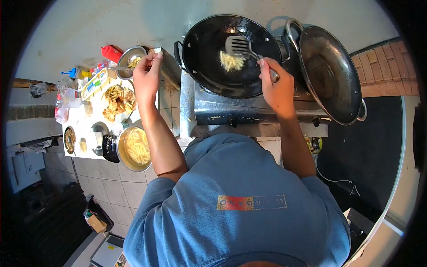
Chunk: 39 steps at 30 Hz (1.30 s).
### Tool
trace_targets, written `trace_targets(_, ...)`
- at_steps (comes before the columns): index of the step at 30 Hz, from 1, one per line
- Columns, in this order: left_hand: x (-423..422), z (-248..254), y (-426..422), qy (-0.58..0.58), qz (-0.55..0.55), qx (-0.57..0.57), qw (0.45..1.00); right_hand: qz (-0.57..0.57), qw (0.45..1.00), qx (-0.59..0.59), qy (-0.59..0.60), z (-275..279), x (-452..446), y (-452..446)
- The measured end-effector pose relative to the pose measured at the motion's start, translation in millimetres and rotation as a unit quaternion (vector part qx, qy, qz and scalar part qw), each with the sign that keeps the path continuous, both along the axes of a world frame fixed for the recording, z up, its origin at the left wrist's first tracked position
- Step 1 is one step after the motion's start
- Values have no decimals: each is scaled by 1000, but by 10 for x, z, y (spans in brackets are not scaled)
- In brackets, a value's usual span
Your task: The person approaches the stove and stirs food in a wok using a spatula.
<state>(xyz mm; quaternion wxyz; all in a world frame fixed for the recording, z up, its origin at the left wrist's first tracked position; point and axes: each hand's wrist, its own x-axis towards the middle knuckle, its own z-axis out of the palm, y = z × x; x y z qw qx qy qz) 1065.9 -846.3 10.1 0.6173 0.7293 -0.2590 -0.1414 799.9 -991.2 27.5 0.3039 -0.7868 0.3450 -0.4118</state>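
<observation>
My right hand (278,89) is closed round the handle of a slotted spatula (239,46). The spatula's blade is inside a black wok (204,66) on the stove, right by a small heap of pale cut potato sticks (231,62). My left hand (147,78) is raised left of the wok with its fingers curled together. Beside its knuckles a metal utensil handle (121,68) crosses a steel bowl (129,56) that has some fries in it. Whether the left fingers hold that handle or something else, I cannot make out.
A second large pan (331,73) leans on the right of the metal stove (213,113). The left table carries a plate of fried food (118,102), a red squeeze bottle (111,53) and other containers. A pot of potato sticks (135,147) stands near my left forearm.
</observation>
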Motion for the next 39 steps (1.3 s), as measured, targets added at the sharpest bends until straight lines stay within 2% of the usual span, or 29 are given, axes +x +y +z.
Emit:
trace_targets(4,23,-20,-1,5,-2,8,1000,-21,999,-6,28,37,0,-27)
trace_targets(6,21,-20,0,4,-5,2,1000,-22,995,91,29,96,-12,2)
trace_targets(7,19,-21,4,3,-9,-3,1000,-22,995,92,29,64,-10,-33)
trace_targets(9,18,-16,12,0,-7,-3,1000,-43,992,-121,-8,-20,-25,-157)
trace_targets(13,10,-7,15,-3,1,2,1000,-116,971,-194,78,93,-75,-224)
trace_targets(14,10,-8,11,-2,1,2,1000,-117,971,-194,78,123,-70,-224)
trace_targets(16,18,-13,-3,3,6,1,1000,-172,957,-162,167,276,-46,-218)
trace_targets(20,9,-9,-28,-1,-7,6,1000,-181,942,-212,188,446,99,-552)
trace_targets(23,12,0,-40,12,-5,-11,1000,-159,943,-169,240,487,268,-815)
trace_targets(25,28,2,-11,7,-7,-13,1000,-103,941,-153,283,433,369,-932)
trace_targets(28,38,26,23,9,6,-20,1000,-68,961,-111,243,407,467,-1001)
trace_targets(31,98,-23,59,22,14,-21,999,-79,954,-124,262,582,443,-941)
trace_targets(35,95,-24,59,16,11,-21,1000,-73,946,-163,272,476,468,-999)
trace_targets(37,70,-6,49,14,14,-11,1000,-39,967,-133,214,508,461,-1028)
trace_targets(39,56,-4,44,13,12,-12,1000,-44,960,-157,229,496,479,-1035)
